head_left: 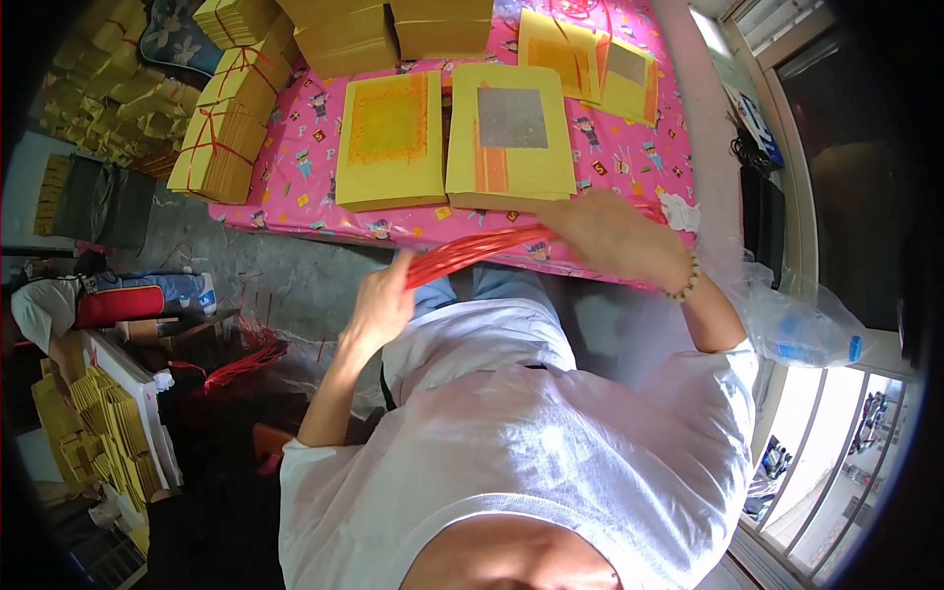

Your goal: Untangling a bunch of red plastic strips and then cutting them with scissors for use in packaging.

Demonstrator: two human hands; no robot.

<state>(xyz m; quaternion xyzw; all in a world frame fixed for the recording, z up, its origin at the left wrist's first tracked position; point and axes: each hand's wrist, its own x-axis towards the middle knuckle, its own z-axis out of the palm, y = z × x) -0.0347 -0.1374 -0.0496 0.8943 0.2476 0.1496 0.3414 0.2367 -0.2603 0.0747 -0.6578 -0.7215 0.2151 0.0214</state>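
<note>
While both hands work at the near edge of the pink patterned cloth-covered surface, a bundle of thin red plastic strings runs stretched between them, just in front of that edge. Left hand is closed, fingers pinched round the lower end of the strings below the surface edge. Right hand, beaded bracelet on wrist, fingers curled over the upper end at the edge; how tight the hold is, cannot tell, palm side hidden. Just beyond the strings, on the surface: yellow paper stack with orange-gold square, beside it yellow paper stack with silver foil square. Further back, two more yellow sheets. Left part of surface: tied yellow paper bundles. Loose red strings on floor, below the surface. Risk, judged: single strands could slip from the pinch and drop, since the bundle is loose and fanned; right forearm close to the silver-square stack, could nudge it off the edge.
</note>
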